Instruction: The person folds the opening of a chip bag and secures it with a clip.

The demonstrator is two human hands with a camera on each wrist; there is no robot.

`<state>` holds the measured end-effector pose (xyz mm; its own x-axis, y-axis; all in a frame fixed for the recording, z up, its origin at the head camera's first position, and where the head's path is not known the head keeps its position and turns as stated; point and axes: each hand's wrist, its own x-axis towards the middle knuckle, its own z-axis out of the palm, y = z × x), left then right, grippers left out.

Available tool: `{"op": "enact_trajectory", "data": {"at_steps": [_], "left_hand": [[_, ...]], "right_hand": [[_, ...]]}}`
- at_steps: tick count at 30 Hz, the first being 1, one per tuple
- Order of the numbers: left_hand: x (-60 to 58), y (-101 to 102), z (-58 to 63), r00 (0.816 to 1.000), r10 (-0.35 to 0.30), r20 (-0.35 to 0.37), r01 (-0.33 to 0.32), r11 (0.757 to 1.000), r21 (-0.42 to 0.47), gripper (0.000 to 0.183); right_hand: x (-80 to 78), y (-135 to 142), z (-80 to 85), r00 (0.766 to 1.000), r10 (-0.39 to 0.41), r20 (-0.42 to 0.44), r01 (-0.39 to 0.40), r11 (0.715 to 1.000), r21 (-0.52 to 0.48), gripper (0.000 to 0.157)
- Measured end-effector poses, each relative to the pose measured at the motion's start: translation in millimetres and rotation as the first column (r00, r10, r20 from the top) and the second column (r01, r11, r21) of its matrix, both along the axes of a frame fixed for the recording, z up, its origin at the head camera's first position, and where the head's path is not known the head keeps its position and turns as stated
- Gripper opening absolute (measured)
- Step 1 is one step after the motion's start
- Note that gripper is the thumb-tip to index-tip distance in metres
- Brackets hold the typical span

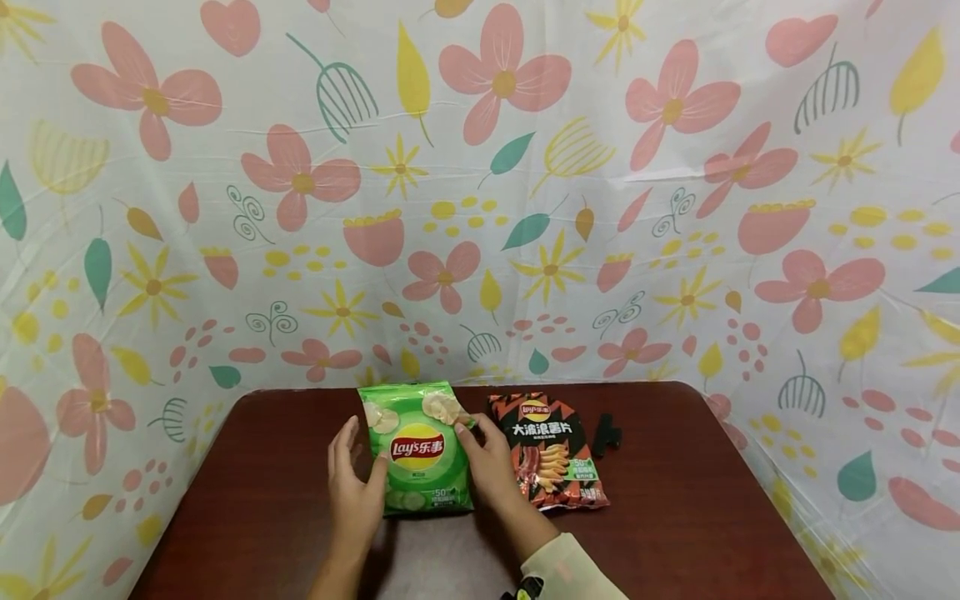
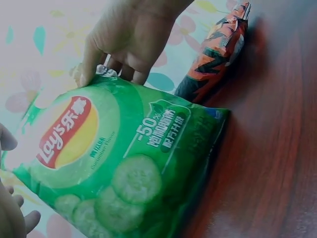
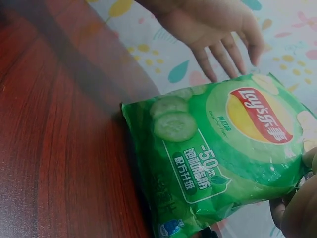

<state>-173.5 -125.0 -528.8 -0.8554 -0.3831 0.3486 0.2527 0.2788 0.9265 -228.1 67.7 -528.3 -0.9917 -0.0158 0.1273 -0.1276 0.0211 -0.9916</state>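
Observation:
A green Lay's cucumber-flavour chip bag (image 1: 420, 482) stands upright on the table with its printed front toward me. My right hand (image 1: 491, 467) pinches its right edge; the left wrist view shows that thumb on the front and the fingers behind. At the bag's left side is my left hand (image 1: 358, 492), fingers loosely extended. The right wrist view shows a gap between this left hand (image 3: 213, 29) and the bag (image 3: 247, 163). Just right of my right hand, a black and orange-red Lay's chip bag (image 1: 551, 442) stands partly covered by that hand.
A small black object (image 1: 606, 435) lies right of the dark bag; its kind is unclear. The reddish-brown wooden table (image 1: 675, 517) has rounded back corners. Behind it and along both sides hangs a white curtain (image 1: 480, 200) printed with flowers and leaves.

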Motion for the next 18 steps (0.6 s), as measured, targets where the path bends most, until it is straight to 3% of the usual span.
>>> {"op": "enact_trajectory", "data": {"at_steps": [6,11,14,18], "left_hand": [[-2.4,0.6,6.4,0.993,0.044,-0.112,-0.051,0.997,-0.055,0.067],[-3.7,2.5,16.8,0.986,-0.011,-0.168,-0.009,0.993,-0.117,0.062],[-5.6,4.8,22.6,0.983,-0.051,-0.178,0.023,0.987,-0.159,0.054],[-7.7,8.1,29.2,0.987,-0.051,-0.153,0.018,0.977,-0.213,0.043]], "right_hand": [[1.4,1.5,1.7,1.000,0.002,0.017,-0.002,1.000,-0.002,0.022],[3.0,1.6,2.4,1.000,0.001,0.024,-0.001,1.000,0.014,0.021],[3.7,1.2,2.5,1.000,-0.001,0.027,0.001,1.000,0.012,0.023],[4.5,0.5,2.4,1.000,0.002,0.018,-0.002,1.000,-0.016,0.023]]}}
